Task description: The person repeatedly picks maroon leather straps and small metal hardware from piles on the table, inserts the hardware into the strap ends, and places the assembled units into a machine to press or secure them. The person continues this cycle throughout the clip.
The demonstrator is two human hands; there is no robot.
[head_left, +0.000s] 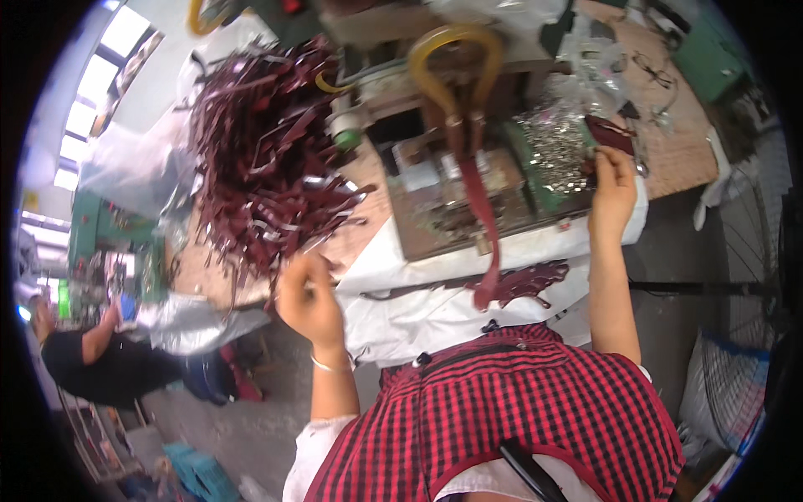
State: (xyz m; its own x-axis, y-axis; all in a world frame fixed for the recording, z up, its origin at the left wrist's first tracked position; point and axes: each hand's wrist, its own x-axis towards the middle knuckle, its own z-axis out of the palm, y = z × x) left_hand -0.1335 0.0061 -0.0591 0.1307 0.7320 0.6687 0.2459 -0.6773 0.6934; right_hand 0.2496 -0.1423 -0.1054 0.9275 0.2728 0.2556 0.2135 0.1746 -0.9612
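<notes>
My left hand (309, 297), with curled fingers, is at the near edge of a big heap of dark red strips (268, 151). What it pinches, if anything, is hidden. On the right, my right hand (615, 188) has its fingertips together beside a pile of small shiny metal pieces (556, 155); anything between them is too small to make out. Between my hands stands a machine with a yellow looped guard or handle (456, 38). One dark red strap (481, 209) hangs down from it toward me. More dark red pieces (531, 284) lie on the white cloth near my apron.
A white cloth (376, 314) covers the bench's front edge. Clear plastic bags (590, 63) and a pair of glasses (654, 71) lie at the back right. At the left, another person (117, 360) works at a bench. A blue crate (201, 473) is on the floor.
</notes>
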